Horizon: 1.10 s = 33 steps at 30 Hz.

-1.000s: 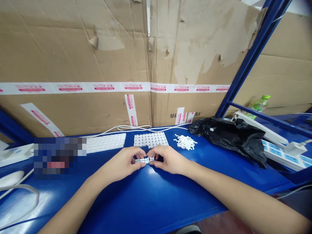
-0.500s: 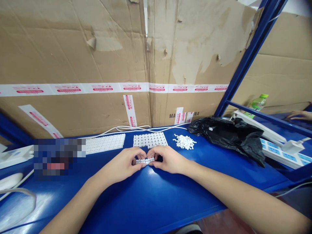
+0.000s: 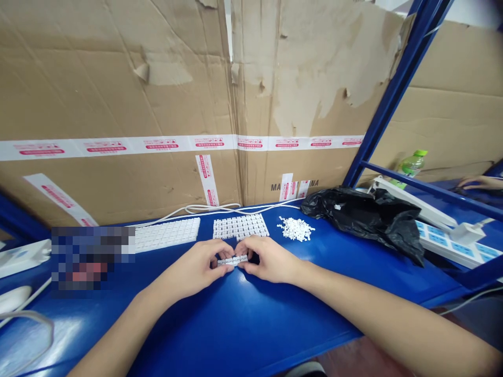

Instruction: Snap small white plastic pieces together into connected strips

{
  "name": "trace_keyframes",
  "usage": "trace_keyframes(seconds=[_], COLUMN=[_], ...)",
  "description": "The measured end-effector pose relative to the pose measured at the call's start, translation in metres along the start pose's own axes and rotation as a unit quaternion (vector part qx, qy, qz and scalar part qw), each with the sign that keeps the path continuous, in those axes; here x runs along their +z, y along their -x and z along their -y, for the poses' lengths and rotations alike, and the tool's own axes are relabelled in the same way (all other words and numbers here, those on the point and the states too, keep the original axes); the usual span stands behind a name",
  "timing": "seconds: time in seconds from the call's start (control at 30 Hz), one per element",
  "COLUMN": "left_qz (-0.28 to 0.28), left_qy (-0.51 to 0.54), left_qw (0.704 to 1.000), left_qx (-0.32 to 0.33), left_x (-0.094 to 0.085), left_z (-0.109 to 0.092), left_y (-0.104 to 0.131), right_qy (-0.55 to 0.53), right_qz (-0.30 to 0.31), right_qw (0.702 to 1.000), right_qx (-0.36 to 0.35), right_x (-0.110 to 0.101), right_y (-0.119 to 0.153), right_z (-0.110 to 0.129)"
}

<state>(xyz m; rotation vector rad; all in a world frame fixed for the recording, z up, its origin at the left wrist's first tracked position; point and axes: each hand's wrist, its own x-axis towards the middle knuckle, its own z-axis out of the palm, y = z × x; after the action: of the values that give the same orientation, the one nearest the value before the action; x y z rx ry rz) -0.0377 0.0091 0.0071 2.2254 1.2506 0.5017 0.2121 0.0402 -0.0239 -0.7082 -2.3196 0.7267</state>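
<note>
Between my two hands is a short strip of small white plastic pieces (image 3: pixel 232 261), just above the blue table (image 3: pixel 236 324). My left hand (image 3: pixel 200 264) pinches its left end between thumb and fingers. At the right end, my right hand (image 3: pixel 271 259) grips it the same way, so the fingertips of both hands nearly meet. Just behind my hands lies a flat block of similar white pieces (image 3: pixel 240 226) in rows. A loose heap of tiny white parts (image 3: pixel 296 229) sits to its right, and a white gridded panel (image 3: pixel 167 234) lies to its left.
A crumpled black plastic bag (image 3: pixel 363 217) lies at the right, beside a white power strip (image 3: pixel 451 243). White cables (image 3: pixel 188 210) run along the cardboard wall (image 3: pixel 165 183). A green-capped bottle (image 3: pixel 411 166) stands beyond the blue frame. Another person's hand (image 3: pixel 477 182) shows at far right.
The view has shifted slightly. Both hands keep their pinch on the white strip, with hardly any movement of their own.
</note>
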Motion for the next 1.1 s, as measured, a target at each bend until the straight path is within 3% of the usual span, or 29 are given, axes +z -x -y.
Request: trace_keyframes(seconds=[0.23, 0.43, 0.6, 0.73, 0.93, 1.1], left_qz=[-0.003, -0.089, -0.075, -0.059, -0.061, -0.105], left_qy=[-0.007, -0.059, -0.096, -0.101, -0.121, -0.146], left_qw=[1.0, 0.991, 0.991, 0.992, 0.99, 0.979], left_qx=[-0.01, 0.078, 0.06, 0.049, 0.051, 0.095], left_x=[-0.006, -0.003, 0.009, 0.011, 0.001, -0.002], left_z=[-0.005, -0.007, 0.001, 0.002, 0.001, 0.012], left_y=[0.002, 0.0, 0.0, -0.001, 0.001, 0.0], right_qy=[-0.022, 0.005, 0.023, 0.112, 0.34, 0.367], right_qz=[-0.002, -0.082, -0.136, -0.161, -0.095, -0.041], right_qw=[1.0, 0.996, 0.99, 0.98, 0.909, 0.895], right_qx=[-0.004, -0.033, -0.003, 0.04, 0.223, 0.249], right_x=[-0.004, -0.019, -0.031, -0.046, -0.078, -0.088], right_y=[0.0, -0.002, -0.005, -0.011, -0.008, -0.002], right_z=[0.003, 0.003, -0.011, -0.027, -0.051, -0.059])
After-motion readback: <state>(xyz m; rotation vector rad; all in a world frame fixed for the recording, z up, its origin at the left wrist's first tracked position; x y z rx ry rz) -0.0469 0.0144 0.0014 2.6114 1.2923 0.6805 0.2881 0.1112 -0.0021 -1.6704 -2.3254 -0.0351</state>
